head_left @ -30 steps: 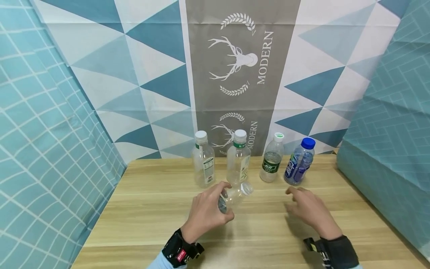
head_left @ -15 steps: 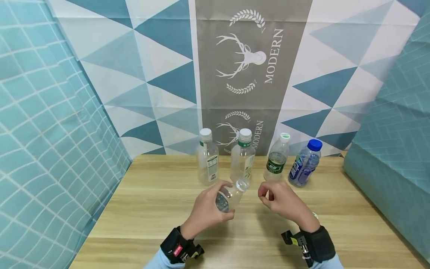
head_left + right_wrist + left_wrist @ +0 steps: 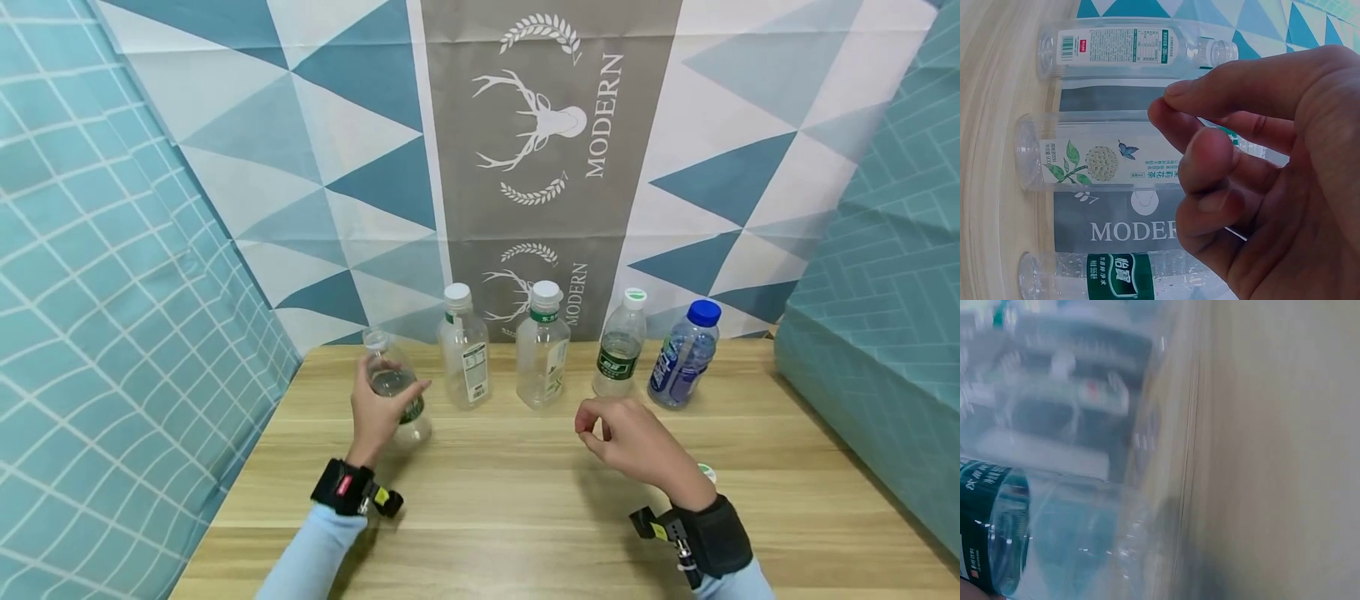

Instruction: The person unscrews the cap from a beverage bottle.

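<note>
My left hand (image 3: 381, 410) grips a clear plastic bottle (image 3: 412, 429) with a green label, at the left end of a row of bottles. No cap shows on its neck. Blurred in the left wrist view, that bottle (image 3: 1072, 531) has its base close to the tabletop; I cannot tell if they touch. My right hand (image 3: 626, 442) hovers in front of the row, holding nothing visible. Its fingers curl loosely, thumb near the index fingertip, in the right wrist view. Partly hidden behind the right wrist, a small white-and-green disc (image 3: 707, 472), like a bottle cap, lies on the table.
Two clear bottles with white caps, one left (image 3: 465, 358) and one right (image 3: 542, 362), stand mid-row. Right of them are a green-labelled bottle (image 3: 620, 350) and a blue-capped bottle (image 3: 682, 358). Patterned cloth (image 3: 525, 192) hangs behind the wooden table (image 3: 495, 517).
My left hand has carried the tilted bottle from the middle to the left end of the row, now more upright. My right hand moved left earlier, then stayed, uncovering the small disc.
</note>
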The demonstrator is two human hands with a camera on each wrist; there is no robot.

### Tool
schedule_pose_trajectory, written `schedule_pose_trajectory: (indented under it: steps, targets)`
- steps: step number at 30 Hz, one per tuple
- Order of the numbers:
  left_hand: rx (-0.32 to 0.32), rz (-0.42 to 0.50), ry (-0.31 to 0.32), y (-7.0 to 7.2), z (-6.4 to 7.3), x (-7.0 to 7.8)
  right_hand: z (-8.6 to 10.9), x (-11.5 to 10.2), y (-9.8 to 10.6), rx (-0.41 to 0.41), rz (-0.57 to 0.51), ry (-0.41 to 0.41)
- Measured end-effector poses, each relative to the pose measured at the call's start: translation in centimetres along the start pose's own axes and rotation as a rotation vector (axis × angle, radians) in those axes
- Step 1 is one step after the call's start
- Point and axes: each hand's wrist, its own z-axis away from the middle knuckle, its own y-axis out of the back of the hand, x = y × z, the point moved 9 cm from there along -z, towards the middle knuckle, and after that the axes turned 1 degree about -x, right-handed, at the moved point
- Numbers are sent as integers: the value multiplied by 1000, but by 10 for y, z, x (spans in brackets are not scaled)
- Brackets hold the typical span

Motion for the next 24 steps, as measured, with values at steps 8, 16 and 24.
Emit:
schedule_pose_trajectory:
  steps: [8,16,24]
  targets:
    - [57,-31,-78,4,-46,-26,1,0,-1,-1,-6,15]
    - [76,25,-97,2,-48,-30,0,-1,-2,2,10,11]
    - [122,-28,-179,6,-25,13,0,-2,-1,3,24,6]
